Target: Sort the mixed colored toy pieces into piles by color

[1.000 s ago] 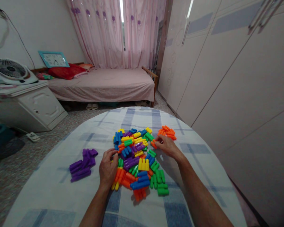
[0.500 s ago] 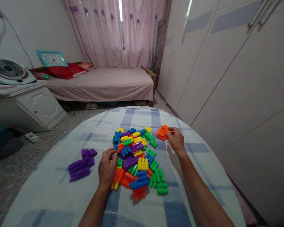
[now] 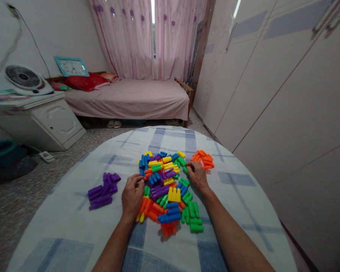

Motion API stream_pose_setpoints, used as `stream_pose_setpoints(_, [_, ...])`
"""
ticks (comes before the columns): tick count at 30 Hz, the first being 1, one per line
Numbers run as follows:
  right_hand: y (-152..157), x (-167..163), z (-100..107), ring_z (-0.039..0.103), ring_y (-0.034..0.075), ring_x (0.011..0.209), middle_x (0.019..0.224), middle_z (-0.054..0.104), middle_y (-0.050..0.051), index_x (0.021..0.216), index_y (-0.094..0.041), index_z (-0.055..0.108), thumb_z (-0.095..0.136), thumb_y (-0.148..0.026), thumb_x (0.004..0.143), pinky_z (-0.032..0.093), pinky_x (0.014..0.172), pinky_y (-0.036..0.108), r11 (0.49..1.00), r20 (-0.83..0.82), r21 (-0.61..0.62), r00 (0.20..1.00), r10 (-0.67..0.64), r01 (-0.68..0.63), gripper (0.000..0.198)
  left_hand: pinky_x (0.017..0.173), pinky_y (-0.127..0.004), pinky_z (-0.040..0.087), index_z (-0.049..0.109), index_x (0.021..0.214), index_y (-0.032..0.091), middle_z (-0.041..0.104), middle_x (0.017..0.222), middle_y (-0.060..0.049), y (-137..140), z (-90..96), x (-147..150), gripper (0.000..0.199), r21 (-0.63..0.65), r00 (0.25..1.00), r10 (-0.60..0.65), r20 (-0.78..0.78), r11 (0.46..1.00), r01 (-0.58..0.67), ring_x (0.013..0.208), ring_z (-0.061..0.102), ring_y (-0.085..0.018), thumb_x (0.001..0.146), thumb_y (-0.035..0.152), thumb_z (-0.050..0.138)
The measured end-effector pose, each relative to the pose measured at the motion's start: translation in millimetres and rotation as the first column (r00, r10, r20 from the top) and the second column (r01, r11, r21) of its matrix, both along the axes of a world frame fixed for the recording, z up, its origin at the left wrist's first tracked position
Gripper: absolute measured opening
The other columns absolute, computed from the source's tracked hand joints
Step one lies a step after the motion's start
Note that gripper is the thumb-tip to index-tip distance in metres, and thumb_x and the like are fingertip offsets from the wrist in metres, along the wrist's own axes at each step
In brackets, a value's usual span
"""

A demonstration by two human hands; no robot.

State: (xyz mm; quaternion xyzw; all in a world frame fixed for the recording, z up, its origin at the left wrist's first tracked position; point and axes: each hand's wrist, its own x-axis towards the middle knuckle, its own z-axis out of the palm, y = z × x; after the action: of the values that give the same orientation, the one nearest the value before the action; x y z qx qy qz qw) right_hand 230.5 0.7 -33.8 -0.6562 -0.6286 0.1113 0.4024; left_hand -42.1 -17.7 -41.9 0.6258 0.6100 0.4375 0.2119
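Blocks (image 3: 174,195) heaped on cloth-covered desk (image 3: 243,196), left hand (image 3: 132,196) loosely curled at their left edge, right hand (image 3: 197,175) part-closed by green block (image 3: 185,170) at their right, whether either grips anything unclear.

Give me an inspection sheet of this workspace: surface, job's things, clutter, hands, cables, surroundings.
Surface: round-edged table covered in white-and-blue checked cloth.
Job's things: central heap of multicoloured, ribbed, plastic-looking pieces; purple cluster to its left, orange cluster beyond its right side.
Clutter: white fan with dark round grille on a white panelled cabinet.
Hands: bare left hand at the heap's left edge; bare right hand at its right edge, fingertips by a green piece; grip unclear for both.
Cables: white cable by a white power strip on the speckled floor; dark cable down the pale wall.
Surroundings: pink-covered bed, pink curtains, pale wardrobe.
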Motion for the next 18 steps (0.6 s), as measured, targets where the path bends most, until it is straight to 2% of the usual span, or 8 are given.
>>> stream_pose_setpoints(6, [3,4,-7,0.058,0.018,0.081,0.086,0.063,0.007,0.087,-0.016,0.063,0.043,-0.021,0.078,0.044,0.077,0.03,0.998,0.034,0.06,0.999,-0.017,0.015,0.023,0.089,-0.031,0.046,0.064,0.091,0.021,0.061,0.109,-0.005,-1,1.4,1,0.025,0.011,1.0,0.008,-0.013,1.0,-0.008,0.099,0.059,-0.019,0.084,0.036,0.045])
stream_pose_setpoints(10, [-3,3,-1,0.058,0.018,0.087,0.092,0.064,0.008,0.093,-0.016,0.063,0.041,-0.02,0.081,0.043,0.08,0.029,0.995,0.124,0.085,0.991,-0.054,0.044,0.025,0.087,-0.031,0.047,0.064,0.09,0.02,0.061,0.109,-0.005,0,0.9,1,0.025,0.019,1.0,0.01,-0.027,1.0,-0.01,0.098,0.059,-0.019,0.084,0.035,0.044])
stream_pose_setpoints(13, [-11,12,10,0.06,0.019,0.085,0.091,0.066,0.009,0.096,-0.018,0.063,0.04,-0.025,0.085,0.043,0.074,0.029,0.971,0.246,-0.037,0.944,-0.222,0.238,0.026,0.086,-0.031,0.047,0.064,0.09,0.021,0.061,0.109,-0.004,1,-0.6,1,0.025,0.022,0.999,0.012,-0.038,1.0,-0.011,0.097,0.06,-0.018,0.084,0.034,0.044])
stream_pose_setpoints(15, [-16,22,18,0.062,0.021,0.078,0.084,0.067,0.01,0.095,-0.018,0.064,0.04,-0.029,0.087,0.041,0.067,0.03,0.908,0.338,-0.18,0.891,-0.304,0.378,0.027,0.086,-0.031,0.047,0.064,0.089,0.021,0.061,0.108,-0.004,1,-1.2,1,0.024,0.027,0.999,0.01,-0.034,1.0,-0.009,0.096,0.06,-0.018,0.084,0.033,0.044])
stream_pose_setpoints(17, [-19,32,23,0.062,0.022,0.075,0.082,0.068,0.01,0.094,-0.017,0.064,0.041,-0.031,0.087,0.041,0.065,0.03,0.865,0.382,-0.267,0.87,-0.31,0.425,0.028,0.085,-0.031,0.047,0.064,0.089,0.021,0.062,0.108,-0.004,1,-0.9,2,0.023,0.033,1.0,0.006,-0.024,0.999,-0.005,0.096,0.06,-0.018,0.084,0.032,0.044])
stream_pose_setpoints(18, [-21,35,24,0.063,0.021,0.076,0.084,0.068,0.01,0.094,-0.017,0.064,0.042,-0.031,0.086,0.041,0.066,0.03,0.873,0.375,-0.275,0.881,-0.289,0.403,0.027,0.085,-0.031,0.047,0.063,0.089,0.021,0.062,0.107,-0.004,1,-0.5,2,0.023,0.035,1.0,0.006,-0.019,0.999,-0.006,0.095,0.06,-0.018,0.084,0.032,0.044])
